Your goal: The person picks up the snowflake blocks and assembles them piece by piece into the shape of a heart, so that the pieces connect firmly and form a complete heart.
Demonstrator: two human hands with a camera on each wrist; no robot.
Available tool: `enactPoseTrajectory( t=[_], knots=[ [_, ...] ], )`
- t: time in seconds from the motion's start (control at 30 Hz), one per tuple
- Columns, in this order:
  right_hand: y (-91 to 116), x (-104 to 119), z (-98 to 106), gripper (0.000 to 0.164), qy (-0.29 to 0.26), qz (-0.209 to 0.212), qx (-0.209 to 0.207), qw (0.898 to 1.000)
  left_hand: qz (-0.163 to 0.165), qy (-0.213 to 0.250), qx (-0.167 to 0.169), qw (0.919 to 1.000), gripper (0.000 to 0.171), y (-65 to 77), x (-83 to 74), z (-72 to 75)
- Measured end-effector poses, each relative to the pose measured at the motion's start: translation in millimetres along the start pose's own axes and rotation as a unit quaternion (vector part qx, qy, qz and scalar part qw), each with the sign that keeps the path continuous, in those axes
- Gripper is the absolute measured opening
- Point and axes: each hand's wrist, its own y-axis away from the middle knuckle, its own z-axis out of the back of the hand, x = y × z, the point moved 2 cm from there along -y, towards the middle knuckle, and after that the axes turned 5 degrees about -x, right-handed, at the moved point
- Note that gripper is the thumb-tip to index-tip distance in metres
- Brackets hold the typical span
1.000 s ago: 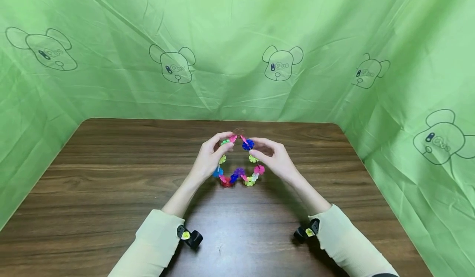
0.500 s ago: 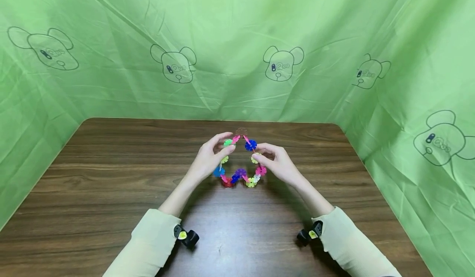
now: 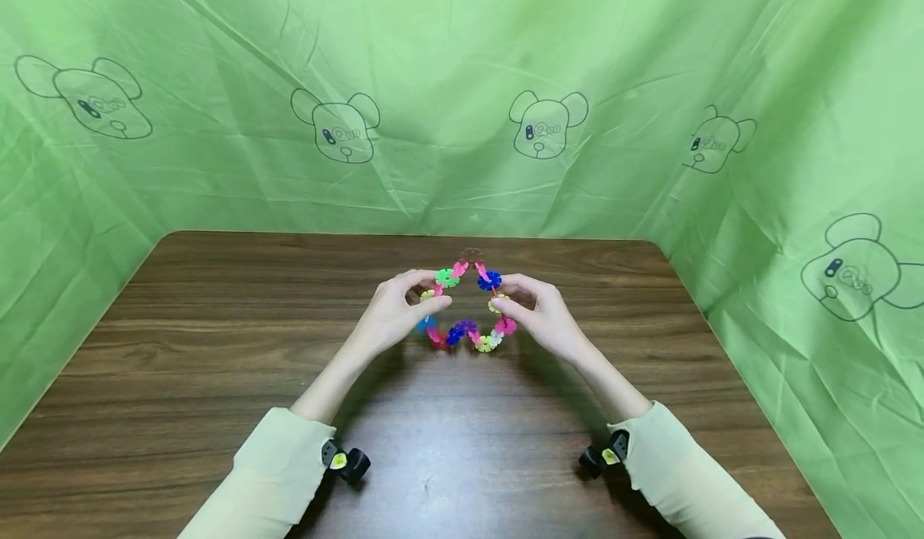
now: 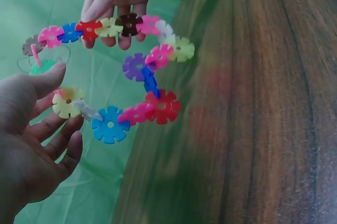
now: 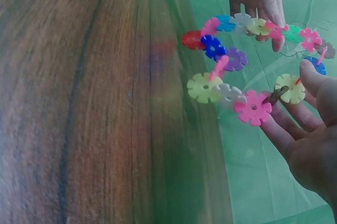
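Small notched plastic snowflake discs are linked into a loop [image 3: 464,328], bent inward at its near side and pointed at its far end. My left hand [image 3: 393,308] pinches its left side between thumb and fingers, around a pale yellow disc [image 4: 68,101], just below a green disc [image 3: 447,277]. On the opposite side my right hand [image 3: 540,313] pinches it by another pale yellow disc [image 5: 290,88], below a dark blue disc [image 3: 489,280]. A brown disc [image 3: 472,256] forms the far tip. At the near side hang purple, blue, red and pink discs, above the table in both wrist views.
A brown wood-grain table [image 3: 216,346] lies beneath the hands. Green cloth [image 3: 447,122] with printed bear heads rises behind it and along both sides. Each sleeve cuff carries a small black camera, one on the left [image 3: 354,467] and one on the right [image 3: 593,462].
My left hand has slid down the loop's left side and out to the left, uncovering the green disc. My right hand has shifted from beside the blue disc to the yellow one below.
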Motion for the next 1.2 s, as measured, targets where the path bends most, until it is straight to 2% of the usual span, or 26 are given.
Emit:
enactPoseTrajectory(
  t=[0.13, 0.2, 0.27, 0.33, 0.43, 0.53, 0.67, 0.83, 0.97, 1.2],
  knots=[
    [0.5, 2.5, 0.5, 0.032, 0.002, 0.01, -0.018, 1.0, -0.012, 0.008, 0.003, 0.9999, 0.047, 1.0, -1.7, 5.7],
    [1.3, 4.5, 0.9, 0.033, 0.003, 0.021, -0.027, 0.999, 0.004, 0.016, 0.005, 0.9999, 0.049, 2.1, -0.2, 9.2],
    [2.2, 6.7, 1.5, 0.034, 0.006, 0.037, -0.035, 0.999, 0.044, 0.033, 0.011, 0.9984, 0.056, 2.6, 2.2, 11.6],
    [2.7, 9.0, 1.4, 0.034, -0.002, 0.052, -0.04, 0.998, 0.102, 0.052, 0.017, 0.9933, 0.07, 3.0, 5.2, 12.8],
    [3.6, 13.7, 0.3, 0.035, -0.028, 0.075, -0.044, 0.996, 0.186, 0.095, 0.033, 0.9775, 0.088, 3.2, 7.6, 11.6],
    [4.2, 17.4, -1.8, 0.036, -0.037, 0.109, -0.048, 0.992, 0.23, 0.139, 0.057, 0.9616, 0.089, 3.3, 7.4, 8.7],
    [5.4, 20.7, -2.9, 0.036, -0.002, 0.159, -0.06, 0.985, 0.246, 0.202, 0.078, 0.9445, 0.073, 1.7, 3.8, 5.2],
    [6.6, 19.6, -2.7, 0.037, 0.013, 0.186, -0.053, 0.981, 0.255, 0.261, 0.078, 0.9278, 0.06, -1.0, -1.1, 4.8],
    [7.2, 18.1, -3.3, 0.037, 0.022, 0.201, -0.047, 0.978, 0.253, 0.276, 0.072, 0.9245, 0.055, -1.9, -2.3, 5.2],
    [8.4, 15.1, -4.6, 0.04, 0.037, 0.196, -0.049, 0.979, 0.249, 0.299, 0.052, 0.9196, 0.068, -2.5, -0.8, 4.5]
  ],
)
